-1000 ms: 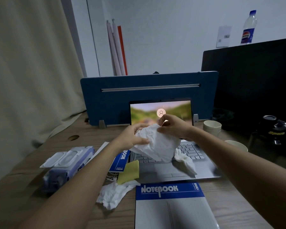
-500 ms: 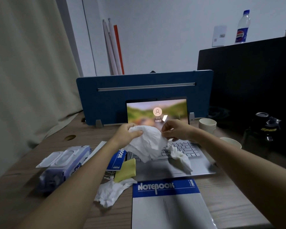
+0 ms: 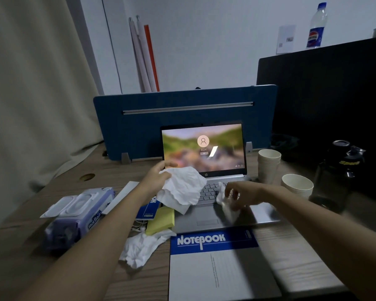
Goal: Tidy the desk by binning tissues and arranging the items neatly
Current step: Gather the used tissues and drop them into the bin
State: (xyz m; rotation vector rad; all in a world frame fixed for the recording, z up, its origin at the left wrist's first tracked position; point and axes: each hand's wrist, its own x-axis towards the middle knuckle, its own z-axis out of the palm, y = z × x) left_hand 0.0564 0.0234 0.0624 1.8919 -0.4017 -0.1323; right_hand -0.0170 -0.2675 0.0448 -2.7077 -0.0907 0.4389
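My left hand (image 3: 155, 178) holds a crumpled white tissue (image 3: 181, 189) above the left side of the open silver laptop (image 3: 206, 216). My right hand (image 3: 240, 195) is down on a second crumpled tissue (image 3: 227, 208) lying on the laptop's keyboard and palm rest, fingers curling around it. A third tissue (image 3: 142, 247) lies on the wooden desk, left of a blue and white notebook (image 3: 215, 266). A yellow sticky-note pad (image 3: 161, 220) and a smaller blue notebook (image 3: 149, 208) lie beside the laptop's left edge.
A purple wet-wipes pack (image 3: 78, 216) sits at the left. A stack of paper cups (image 3: 268, 166) and another paper cup (image 3: 296, 185) stand right of the laptop, with a dark bottle (image 3: 339, 170) beyond. A blue divider (image 3: 182, 120) closes the back.
My right hand let go of the held tissue and dropped onto the tissue on the keyboard. My left hand keeps the first tissue alone.
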